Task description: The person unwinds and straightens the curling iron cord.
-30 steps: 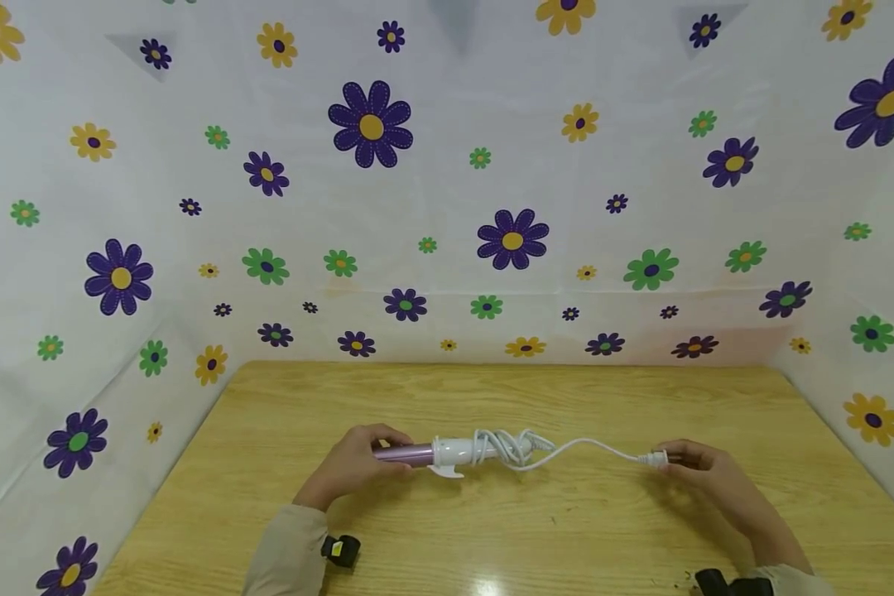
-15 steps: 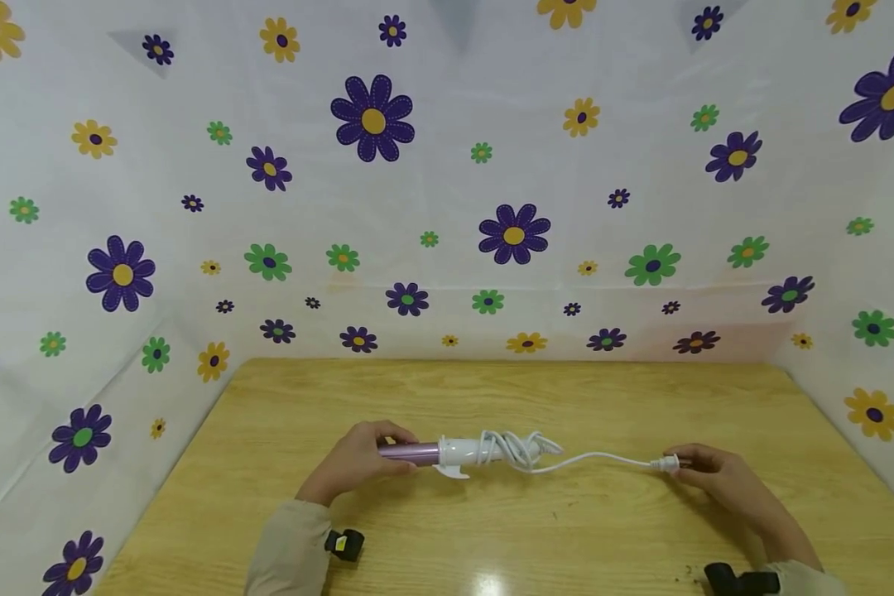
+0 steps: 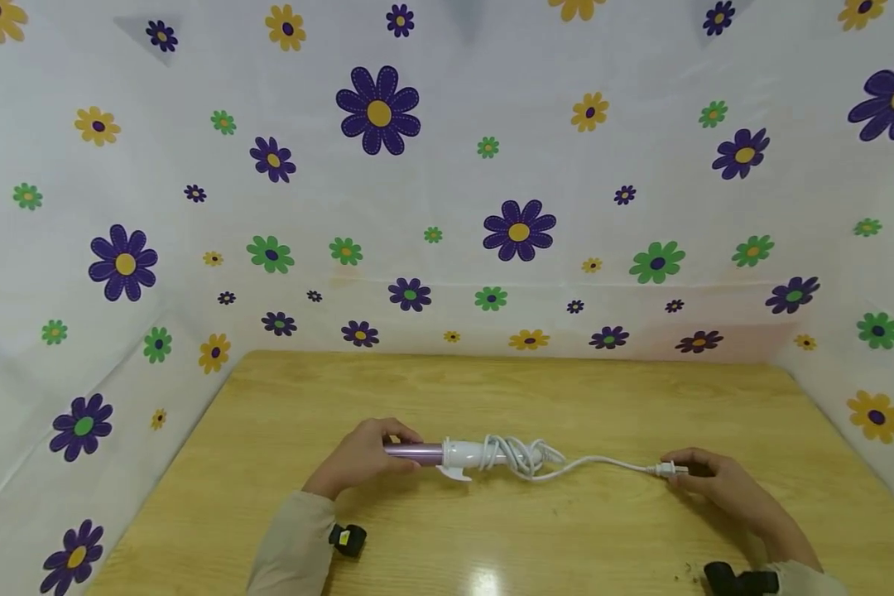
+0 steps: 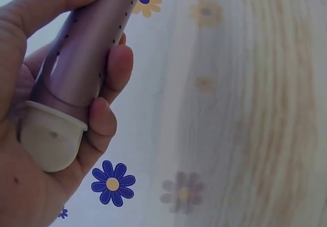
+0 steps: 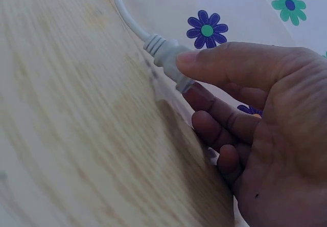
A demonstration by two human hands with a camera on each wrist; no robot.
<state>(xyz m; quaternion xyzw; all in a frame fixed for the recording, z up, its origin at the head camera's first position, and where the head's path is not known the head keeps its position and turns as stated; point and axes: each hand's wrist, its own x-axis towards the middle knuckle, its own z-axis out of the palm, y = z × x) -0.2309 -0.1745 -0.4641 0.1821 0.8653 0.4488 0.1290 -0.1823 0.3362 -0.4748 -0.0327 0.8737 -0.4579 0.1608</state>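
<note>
My left hand (image 3: 361, 455) grips the purple barrel of a curling iron (image 3: 420, 454), with fingers wrapped round it. The left wrist view shows the barrel's rows of small dark holes and its pale end cap (image 4: 53, 137) against the palm. The iron's white handle (image 3: 465, 453) points right, and its white cord (image 3: 517, 458) is looped several times around it. From the handle's end, the cord runs right to a two-pin plug (image 3: 665, 468). My right hand (image 3: 730, 492) pinches this plug close over the table, thumb on its body in the right wrist view (image 5: 171, 58).
The wooden table (image 3: 529, 397) extends around both hands. A white cloth (image 3: 447, 165) printed with purple, yellow and green flowers hangs behind it and along both sides. Small dark specks (image 3: 689, 571) lie near the front right, beside the black right wrist camera (image 3: 737, 579).
The plug has moved slightly right and down with my right hand, and the cord between handle and plug is straighter. My left hand keeps its hold on the barrel. The head view has tilted slightly.
</note>
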